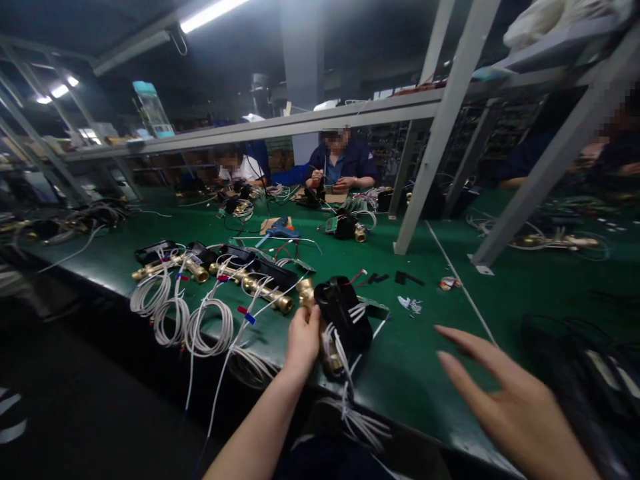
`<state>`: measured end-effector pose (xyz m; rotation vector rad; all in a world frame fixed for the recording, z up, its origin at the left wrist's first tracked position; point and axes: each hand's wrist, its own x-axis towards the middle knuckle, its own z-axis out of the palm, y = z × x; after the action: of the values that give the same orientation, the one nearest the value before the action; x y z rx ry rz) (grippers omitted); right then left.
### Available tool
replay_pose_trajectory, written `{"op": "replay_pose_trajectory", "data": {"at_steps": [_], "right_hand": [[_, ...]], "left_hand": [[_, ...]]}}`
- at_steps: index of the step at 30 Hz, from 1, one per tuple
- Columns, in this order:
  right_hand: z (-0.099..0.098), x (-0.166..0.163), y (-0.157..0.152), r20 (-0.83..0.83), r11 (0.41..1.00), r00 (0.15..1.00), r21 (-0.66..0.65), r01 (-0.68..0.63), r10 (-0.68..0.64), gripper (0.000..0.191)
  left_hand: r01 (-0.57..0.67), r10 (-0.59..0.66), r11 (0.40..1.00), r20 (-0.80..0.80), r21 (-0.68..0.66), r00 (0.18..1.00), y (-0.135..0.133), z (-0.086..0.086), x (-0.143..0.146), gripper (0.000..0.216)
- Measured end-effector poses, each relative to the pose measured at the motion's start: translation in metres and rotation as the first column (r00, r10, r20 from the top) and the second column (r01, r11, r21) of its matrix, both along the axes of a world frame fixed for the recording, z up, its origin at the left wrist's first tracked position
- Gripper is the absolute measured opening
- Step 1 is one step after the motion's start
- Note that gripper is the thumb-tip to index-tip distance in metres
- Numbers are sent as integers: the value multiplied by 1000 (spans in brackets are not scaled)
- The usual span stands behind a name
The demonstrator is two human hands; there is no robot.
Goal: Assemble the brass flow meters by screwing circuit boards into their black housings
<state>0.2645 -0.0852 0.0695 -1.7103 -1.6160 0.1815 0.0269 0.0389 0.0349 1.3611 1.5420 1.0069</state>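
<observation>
My left hand is closed around a brass meter body with a black housing on top, near the front edge of the green table. White wires hang from that unit over the table edge. My right hand hovers open above the table at the lower right, fingers stretched out toward the left, holding nothing. To the left of the held unit lie several similar brass units with black housings and coiled white cables.
Two seated people work across the table at the back. A blue glue gun lies mid-table. Slanted grey frame posts stand on the table. A third person sits at far right. Small scraps lie near the held unit.
</observation>
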Motion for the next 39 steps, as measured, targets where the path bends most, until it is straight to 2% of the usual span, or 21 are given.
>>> {"op": "replay_pose_trajectory", "data": {"at_steps": [3,5,8,10,13,15,17,19,21,23,25,28,33,36,39], "right_hand": [[7,-51,33,-64,968,968,-48,-244,241,38],[7,-77,53,-71,943,951,-124,-309,302,48],[1,-97,75,-103,896,938,-278,-347,331,61],[-4,-101,85,-141,854,915,-330,-403,378,63],[-10,-100,103,-148,815,871,-307,-491,469,59],[-13,-100,117,-118,799,840,-263,-541,530,57],[-15,-101,130,-74,783,811,-221,-581,581,53],[-18,-105,139,21,809,821,-187,-557,571,48],[-21,-110,144,162,870,855,-136,-475,492,46],[-25,-114,147,280,912,870,-53,-407,405,47],[-27,-117,151,346,912,860,28,-410,375,50],[-28,-119,157,385,892,842,91,-442,378,46],[-31,-134,174,406,889,817,26,-458,409,42],[-34,-152,188,438,889,797,-9,-458,416,44],[-30,-176,206,440,885,781,-79,-458,444,46]], "left_hand": [[139,-107,979,207,-147,972,-10,-4,9,47],[202,-137,960,302,-194,943,-18,-4,9,51],[258,-173,945,366,-199,914,-28,-2,-4,50],[331,-270,931,318,-154,909,-34,1,-22,44],[424,-418,902,86,-85,905,-38,11,-58,32],[374,-376,926,-48,-39,925,-31,23,-89,34],[187,-175,981,-171,58,970,-14,36,-125,32],[-88,153,975,-328,204,932,16,48,-164,31],[-288,393,913,-438,288,808,53,54,-203,43],[-404,505,863,-543,303,672,91,53,-238,65],[-441,492,861,-635,253,595,126,47,-266,79],[-430,372,895,-729,117,575,166,33,-298,86],[-391,191,918,-797,-61,573,213,15,-341,83],[-347,128,934,-829,-84,544,234,13,-363,78],[-288,131,957,-860,-19,493,250,16,-379,66]]}}
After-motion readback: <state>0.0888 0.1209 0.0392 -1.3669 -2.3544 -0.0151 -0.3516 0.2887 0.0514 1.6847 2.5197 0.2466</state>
